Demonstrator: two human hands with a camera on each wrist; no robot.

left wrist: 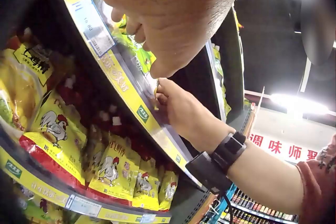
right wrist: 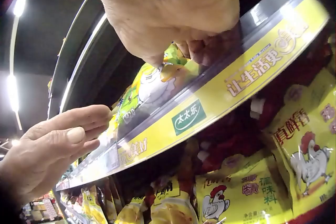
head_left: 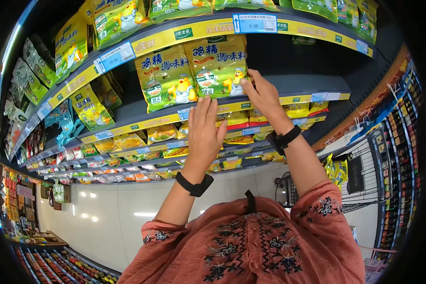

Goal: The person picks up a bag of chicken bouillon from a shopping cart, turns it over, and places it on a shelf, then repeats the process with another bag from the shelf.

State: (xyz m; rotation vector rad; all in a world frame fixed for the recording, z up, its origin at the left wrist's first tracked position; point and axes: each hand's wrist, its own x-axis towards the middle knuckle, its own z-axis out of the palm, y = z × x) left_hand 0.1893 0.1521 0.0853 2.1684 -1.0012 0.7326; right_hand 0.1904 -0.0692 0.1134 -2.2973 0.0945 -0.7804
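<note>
Two yellow-green chicken-bouillon seasoning bags stand side by side at the front of the shelf. My right hand (head_left: 266, 98) holds the right-hand seasoning bag (head_left: 216, 61) by its right edge, thumb on the front and fingers round the side. In the right wrist view that bag (right wrist: 157, 85) shows under the hand. My left hand (head_left: 203, 130) has its fingers straight, their tips against the same bag's lower front. Beside it leans the other seasoning bag (head_left: 162, 78), touched by neither hand.
A yellow shelf-edge strip (head_left: 161, 120) runs below the bags, and another shelf with price tags (head_left: 254, 23) hangs above. More yellow bags (left wrist: 113, 174) fill the lower shelves. A wire shopping cart (head_left: 364, 165) with yellow packets stands at the right.
</note>
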